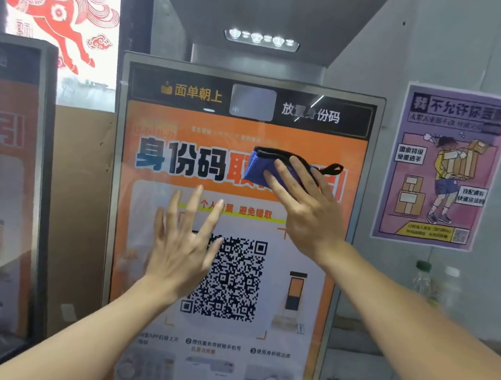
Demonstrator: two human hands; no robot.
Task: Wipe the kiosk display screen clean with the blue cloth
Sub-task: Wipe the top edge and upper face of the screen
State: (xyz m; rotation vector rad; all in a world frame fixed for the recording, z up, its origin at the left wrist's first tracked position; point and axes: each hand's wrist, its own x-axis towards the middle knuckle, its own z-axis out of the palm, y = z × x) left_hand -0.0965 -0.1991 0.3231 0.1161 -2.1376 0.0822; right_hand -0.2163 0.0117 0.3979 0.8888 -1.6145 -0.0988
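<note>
The kiosk display screen (pixel 168 138) stands upright in front of me, orange with black characters and a QR code at its middle. A folded blue cloth (pixel 259 167) with a black edge and a black loop lies flat against the upper right part of the screen. My right hand (pixel 306 205) presses the cloth to the glass with straight fingers. My left hand (pixel 183 244) is spread, fingers straight, over the screen just left of the QR code; whether it touches the glass I cannot tell.
A second kiosk (pixel 2 182) stands at the left. A purple poster (pixel 443 166) hangs on the grey wall to the right, with two plastic bottles (pixel 423 282) below it. A lamp strip (pixel 262 38) sits under the hood above the screen.
</note>
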